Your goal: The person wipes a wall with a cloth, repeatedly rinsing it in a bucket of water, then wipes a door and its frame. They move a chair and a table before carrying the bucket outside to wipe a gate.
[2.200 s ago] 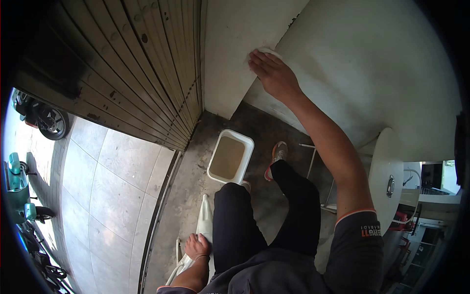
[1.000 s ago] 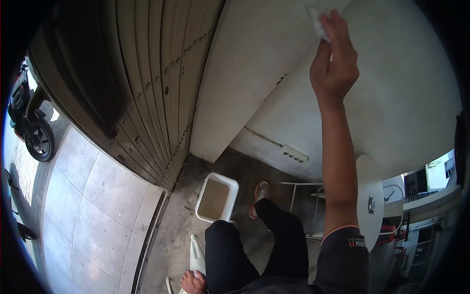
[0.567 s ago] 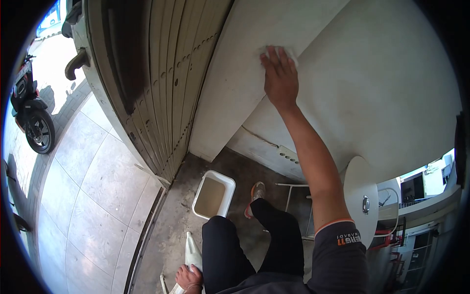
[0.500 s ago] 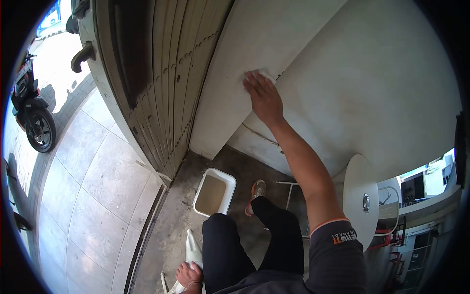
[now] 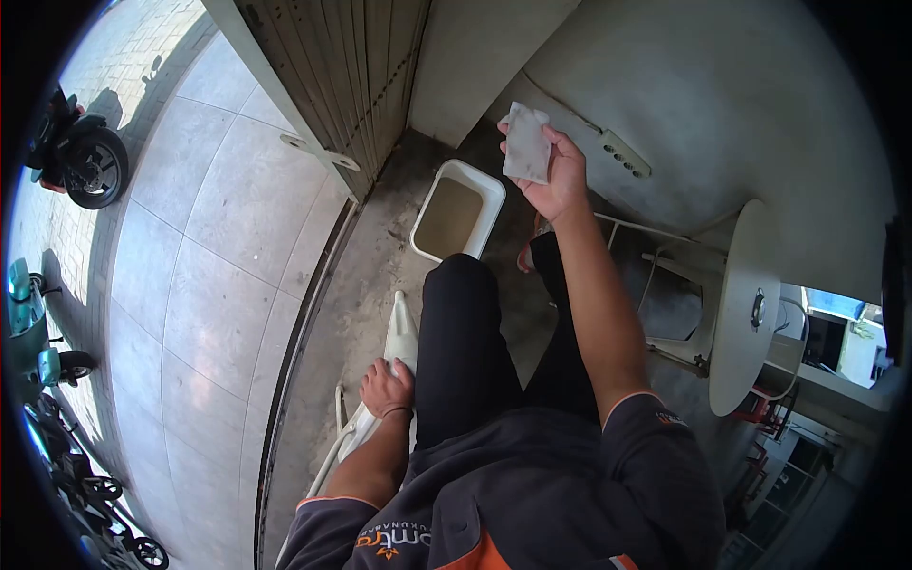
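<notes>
My right hand [image 5: 551, 176] is raised in front of the wall, closed around a whitish-grey flat sponge-like pad [image 5: 528, 142], its broad face turned up towards me. Below it, on the floor, stands a white rectangular basin [image 5: 496, 195] with murky brownish water in it. My left hand [image 5: 388, 388] is low beside my left thigh, fingers curled over a whitish tapered piece [image 5: 400, 328]. What that piece belongs to is partly hidden by my arm and leg.
A folding metal door [image 5: 328, 66] stands at the upper left, beside a floor track. On the wall hangs a power strip [image 5: 625, 154] with its cable. At the right are a round white tabletop [image 5: 741, 313] and a metal frame. Parked motorbikes [image 5: 95, 166] stand outside.
My right hand has come off the wall panel, turned over and now shows the pad. My view has tilted downward. My left hand stays on the whitish tapered piece.
</notes>
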### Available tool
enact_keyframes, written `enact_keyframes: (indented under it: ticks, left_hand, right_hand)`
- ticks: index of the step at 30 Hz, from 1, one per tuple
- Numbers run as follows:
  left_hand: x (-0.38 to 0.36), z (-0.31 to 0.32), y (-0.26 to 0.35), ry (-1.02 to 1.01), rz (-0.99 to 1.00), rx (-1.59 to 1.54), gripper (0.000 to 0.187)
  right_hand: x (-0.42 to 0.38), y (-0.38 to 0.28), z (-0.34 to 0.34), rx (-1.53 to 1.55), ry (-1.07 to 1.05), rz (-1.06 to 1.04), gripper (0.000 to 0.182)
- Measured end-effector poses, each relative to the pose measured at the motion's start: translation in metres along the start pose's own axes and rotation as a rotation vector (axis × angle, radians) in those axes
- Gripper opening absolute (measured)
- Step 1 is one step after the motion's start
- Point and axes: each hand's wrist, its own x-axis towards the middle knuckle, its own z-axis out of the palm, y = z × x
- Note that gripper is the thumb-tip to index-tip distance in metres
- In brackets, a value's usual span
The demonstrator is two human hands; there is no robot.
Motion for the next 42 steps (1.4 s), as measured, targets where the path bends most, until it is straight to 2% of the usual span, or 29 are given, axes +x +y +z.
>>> enact_keyframes:
  ticks: [2,6,9,10,11,13,15,16,17,18,19,22,25,26,29,30,33,36,39,40,42]
  left_hand:
    - [0.001,-0.003,0.003,-0.009,-0.006,0.036,0.03]
    - [0.002,0.012,-0.007,0.021,0.007,0.065,0.025]
    - [0.002,0.022,-0.021,-0.013,0.037,0.082,0.021]
    - [0.001,0.019,-0.02,0.074,0.104,0.077,0.02]
    - [0.002,0.02,-0.018,0.044,0.063,0.064,0.022]
    - [0.001,0.023,-0.027,-0.003,0.051,0.097,0.026]
    - [0.005,0.025,-0.033,-0.015,0.107,0.163,0.027]
    - [0.006,0.025,-0.035,-0.014,0.115,0.164,0.027]
    - [0.006,0.024,-0.037,-0.016,0.123,0.166,0.027]
    - [0.005,0.023,-0.039,-0.018,0.125,0.172,0.027]
    - [0.006,0.023,-0.04,-0.023,0.128,0.179,0.027]
    - [0.013,0.017,-0.041,-0.033,0.147,0.192,0.027]
    - [0.021,0.014,-0.044,-0.052,0.172,0.209,0.027]
    - [0.022,0.013,-0.045,-0.058,0.173,0.212,0.027]
    - [0.022,0.016,-0.047,-0.064,0.16,0.206,0.027]
    - [0.02,0.016,-0.048,-0.059,0.155,0.199,0.027]
    - [0.015,0.019,-0.051,-0.041,0.142,0.17,0.027]
    - [0.01,0.024,-0.053,-0.015,0.142,0.129,0.027]
    - [0.004,0.029,-0.057,0.015,0.161,0.09,0.027]
    - [0.004,0.032,-0.058,0.027,0.175,0.075,0.027]
    - [0.002,0.041,-0.058,0.05,0.185,0.041,0.027]
  right_hand:
    - [-0.006,0.014,-0.016,0.131,0.018,0.017,0.048]
    - [-0.003,0.049,-0.062,0.139,0.099,0.145,0.05]
    - [0.02,0.093,-0.113,-0.049,0.266,0.26,0.049]
    - [0.035,0.116,-0.145,-0.084,0.318,0.34,0.045]
    - [0.046,0.136,-0.172,-0.151,0.326,0.402,0.042]
    - [0.069,0.182,-0.223,-0.428,0.385,0.525,0.044]
    - [0.087,0.216,-0.246,-0.645,0.486,0.594,0.045]
    - [0.094,0.217,-0.243,-0.756,0.472,0.653,0.043]
    - [0.115,0.267,-0.297,-1.05,0.378,0.42,0.04]
    - [0.13,0.277,-0.309,-1.209,0.387,0.431,0.041]
    - [0.139,0.29,-0.318,-1.363,0.396,0.453,0.043]
    - [0.143,0.293,-0.31,-1.839,0.578,0.028,0.052]
    - [0.155,0.331,-0.346,-1.962,0.596,-0.103,0.061]
    - [0.155,0.333,-0.343,-1.886,0.485,0.189,0.066]
    - [0.155,0.353,-0.345,-1.853,0.334,0.479,0.067]
    - [0.152,0.358,-0.345,-1.881,0.428,0.293,0.054]
    - [0.163,0.349,-0.348,-1.235,0.49,0.27,0.041]
    - [0.158,0.336,-0.344,-0.294,0.399,0.237,0.036]
    - [0.13,0.273,-0.294,-0.122,0.464,0.465,0.047]
    - [0.123,0.258,-0.28,-0.102,0.457,0.495,0.057]
    - [0.111,0.239,-0.254,-0.183,0.463,0.439,0.06]
